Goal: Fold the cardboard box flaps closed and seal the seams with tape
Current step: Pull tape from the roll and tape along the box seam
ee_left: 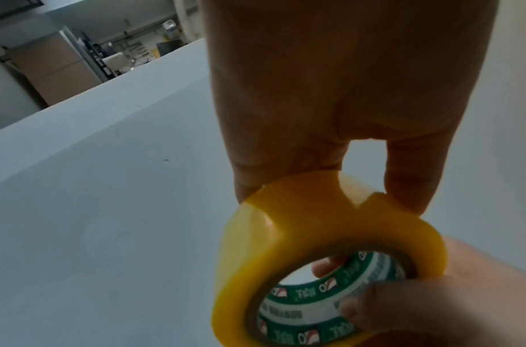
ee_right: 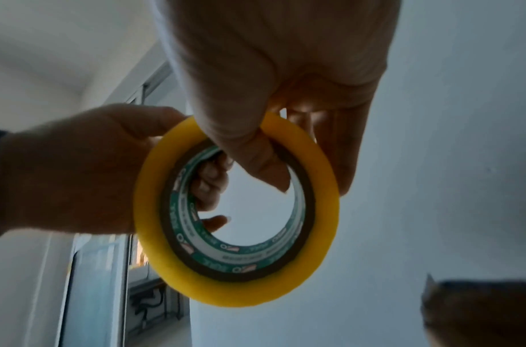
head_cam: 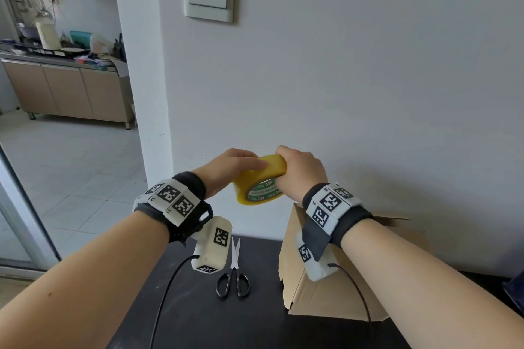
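Both hands grip the tape point(head_cam: 258, 180) above the worktop point(head_cam: 198, 314): right hand point(head_cam: 302, 171) hooked through the core, left hand point(head_cam: 226, 170) on the rim. Box point(head_cam: 326, 292) sits below right, flaps unsealed. I judge: find the loose end, peel steadily, keep roll square.

Left hand point(head_cam: 226, 170), right hand point(head_cam: 300, 171) (both gripping)

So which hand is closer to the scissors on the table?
Left. The left hand grips the tape roll up in the air, almost above the scissors. The right hand grips the same roll further right, above the cardboard box.
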The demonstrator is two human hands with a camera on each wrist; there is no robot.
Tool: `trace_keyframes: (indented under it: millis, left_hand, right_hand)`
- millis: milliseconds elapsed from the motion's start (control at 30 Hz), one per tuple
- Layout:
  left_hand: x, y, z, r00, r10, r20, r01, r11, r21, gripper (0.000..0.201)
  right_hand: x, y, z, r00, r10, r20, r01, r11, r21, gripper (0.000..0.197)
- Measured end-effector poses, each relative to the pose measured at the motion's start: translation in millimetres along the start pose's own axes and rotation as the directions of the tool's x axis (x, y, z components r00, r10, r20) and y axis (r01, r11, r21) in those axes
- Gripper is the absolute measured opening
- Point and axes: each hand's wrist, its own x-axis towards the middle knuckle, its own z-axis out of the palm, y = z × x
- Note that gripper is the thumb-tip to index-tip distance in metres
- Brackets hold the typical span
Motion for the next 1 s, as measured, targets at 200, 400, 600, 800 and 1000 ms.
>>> trace_keyframes:
  millis: [200, 400, 600, 800, 1000]
  left_hand:
    - [0.1, 0.4, 1.4, 0.998, 0.009, 0.065, -0.004, 0.997, -0.08, 0.021]
    - [4.8, 3.4, 8.5, 0.997, -0.014, 0.076, 0.015, 1.0, -0.008, 0.032]
    - [9.0, 5.1, 17.0, 0.99, -0.038, 0.134, 0.042, 0.999, -0.023, 0.027]
    - [11.1, 9.2, 18.5, 0.991, -0.058, 0.123, 0.066, 0.996, -0.064, 0.025]
    - [9.8, 9.3, 20.1, 0.992, -0.057, 0.11, 0.064, 0.996, -0.054, 0.028]
  right_hand:
    - [-0.9, 15.6, 6.3, 0.984, 0.156, 0.084, -0.174, 0.941, 0.29, 0.02]
    - [-5.1, 21.5, 1.2, 0.989, 0.147, 0.025, -0.149, 0.968, 0.201, 0.018]
    - [-10.3, 23.6, -9.0, 0.996, 0.087, 0.029, -0.089, 0.993, 0.076, 0.023]
    - [-12.0, 24.8, -9.4, 0.996, 0.09, 0.021, -0.092, 0.991, 0.097, 0.029]
    - [-12.3, 25.7, -13.9, 0.995, 0.099, -0.006, -0.098, 0.991, 0.095, 0.027]
